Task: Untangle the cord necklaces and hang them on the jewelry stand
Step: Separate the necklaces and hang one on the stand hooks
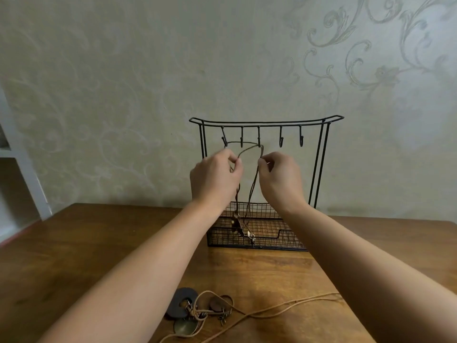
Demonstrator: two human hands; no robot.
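A black wire jewelry stand [321,169] with a row of hooks and a mesh basket base stands at the table's back. My left hand [214,178] and my right hand [279,177] each pinch one side of a dark brown cord necklace [252,189], whose loop lies at the third hook from the left. Its pendant [236,225] and clasp dangle in front of the mesh basket. A tan cord necklace [272,309] with dark round discs [181,303] lies tangled on the table near me.
The wooden table [99,243] stands against a patterned wall. A white shelf unit [14,169] is at the far left. Two hooks on the stand's right side [290,141] carry nothing.
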